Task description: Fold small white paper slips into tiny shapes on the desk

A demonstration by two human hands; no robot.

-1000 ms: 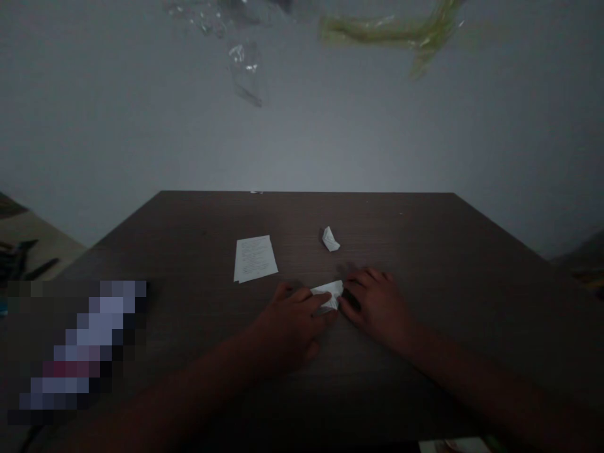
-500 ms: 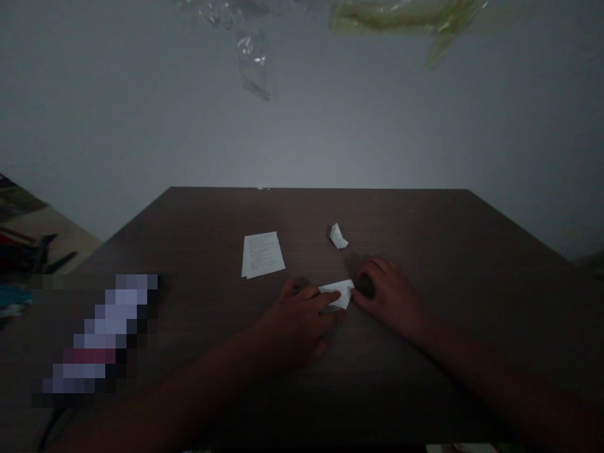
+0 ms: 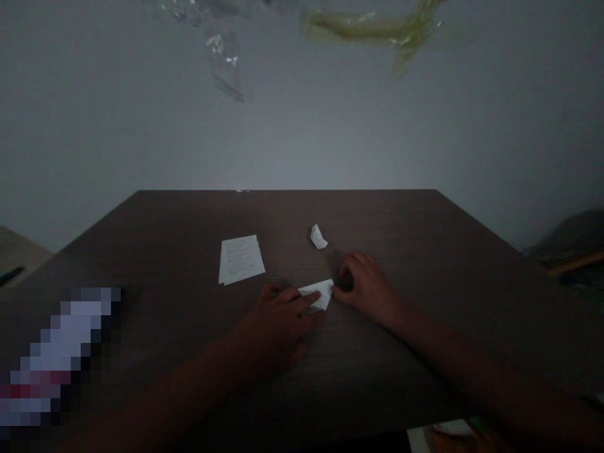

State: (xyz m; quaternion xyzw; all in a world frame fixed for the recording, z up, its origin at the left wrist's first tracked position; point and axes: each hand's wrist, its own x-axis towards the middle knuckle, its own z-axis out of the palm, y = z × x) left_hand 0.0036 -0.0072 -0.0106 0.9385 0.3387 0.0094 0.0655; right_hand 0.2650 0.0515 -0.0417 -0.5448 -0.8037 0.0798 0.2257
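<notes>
A small folded white paper with faint printing lies on the table in front of me. My left hand rests palm down over its left part, fingers stretched and spread, with one fingertip pressing on the paper. At its right corner, my right hand touches the paper with the thumb tip. The other fingers of that hand curve above, and a gap shows between them and the thumb. Just beyond the hands sits a second small folded piece of paper, partly raised off the surface.
Printed sheets lie stacked, slightly askew, on the left of the dark wooden table. A blurred-out flat, bright object is at the far left. Clear plastic and yellowish plastic hang on the wall behind.
The view has turned slightly right, so everything sits further left in the picture. Both hands keep nearly the same pose on the folded paper.
</notes>
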